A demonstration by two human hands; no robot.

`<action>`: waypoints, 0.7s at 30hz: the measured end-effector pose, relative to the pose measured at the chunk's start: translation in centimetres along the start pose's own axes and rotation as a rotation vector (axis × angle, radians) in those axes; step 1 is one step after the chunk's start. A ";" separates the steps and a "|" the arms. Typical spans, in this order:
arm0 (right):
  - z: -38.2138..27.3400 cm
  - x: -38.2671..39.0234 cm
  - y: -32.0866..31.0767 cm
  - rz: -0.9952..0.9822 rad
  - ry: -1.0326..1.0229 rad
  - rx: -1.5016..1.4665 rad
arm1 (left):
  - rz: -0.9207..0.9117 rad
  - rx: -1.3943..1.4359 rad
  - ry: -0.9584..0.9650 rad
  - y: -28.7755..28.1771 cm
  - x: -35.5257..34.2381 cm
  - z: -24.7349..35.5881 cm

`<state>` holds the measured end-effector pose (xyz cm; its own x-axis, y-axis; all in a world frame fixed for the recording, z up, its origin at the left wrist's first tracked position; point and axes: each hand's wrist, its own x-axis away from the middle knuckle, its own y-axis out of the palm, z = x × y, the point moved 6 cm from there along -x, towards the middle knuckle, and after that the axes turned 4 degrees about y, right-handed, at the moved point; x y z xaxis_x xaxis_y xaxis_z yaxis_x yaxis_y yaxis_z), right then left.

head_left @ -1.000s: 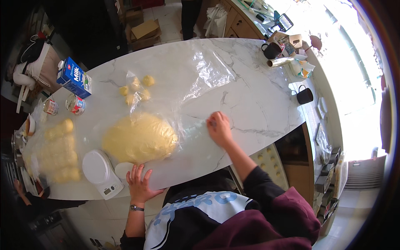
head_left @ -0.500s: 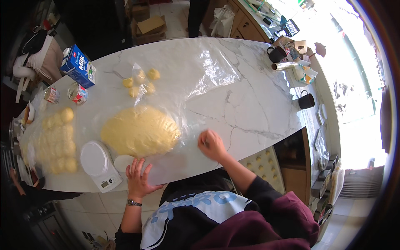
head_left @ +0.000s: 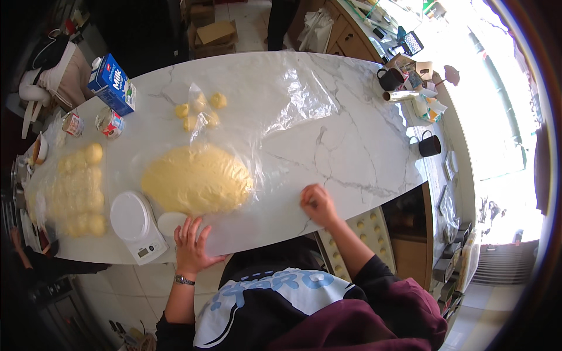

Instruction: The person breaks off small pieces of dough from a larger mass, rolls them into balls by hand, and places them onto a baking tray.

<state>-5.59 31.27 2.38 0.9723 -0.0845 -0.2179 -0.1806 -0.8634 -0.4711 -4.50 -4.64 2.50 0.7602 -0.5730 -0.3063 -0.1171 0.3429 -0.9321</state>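
Note:
My left hand (head_left: 192,248) lies with its fingers spread at the table's near edge, its fingertips beside a small white round disc (head_left: 171,223). Just beyond those fingers sits a big oval of yellow dough (head_left: 198,180) under clear plastic film. My right hand (head_left: 318,205) is curled closed low over the bare marble, to the right of the dough; what its fingers hold, if anything, is hidden. A white kitchen scale (head_left: 136,225) stands left of my left hand. Past the dough, several small yellow dough balls (head_left: 218,100) lie partly under the film.
Rows of dough balls (head_left: 82,190) sit under plastic at the left. Behind them stand a blue milk carton (head_left: 112,85) and two cans, one a red-and-white can (head_left: 110,123). Dark mugs (head_left: 429,144) line the right side. A tray of small dough pieces (head_left: 366,234) is below the table edge.
My right hand has moved a little to the right across the marble, still curled. The left hand has stayed at nearly the same spot by the disc.

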 end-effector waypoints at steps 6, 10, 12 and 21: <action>-0.6 -6.8 1.5 0.203 0.122 0.225 | -0.033 0.015 0.014 0.5 -0.6 0.5; -2.5 -1.3 2.1 0.094 0.095 0.182 | -0.037 0.016 0.008 0.0 -0.4 0.3; -1.7 0.1 0.4 0.089 0.125 0.138 | -0.027 0.012 0.009 0.0 -0.3 0.3; -4.6 -1.8 -3.6 0.192 0.086 0.439 | -0.018 0.031 0.009 0.0 -0.4 0.3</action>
<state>-6.02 32.25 8.45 0.9208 -0.2786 -0.2730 -0.3851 -0.5382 -0.7497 -4.63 -4.16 2.66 0.7564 -0.5855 -0.2917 -0.0837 0.3556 -0.9309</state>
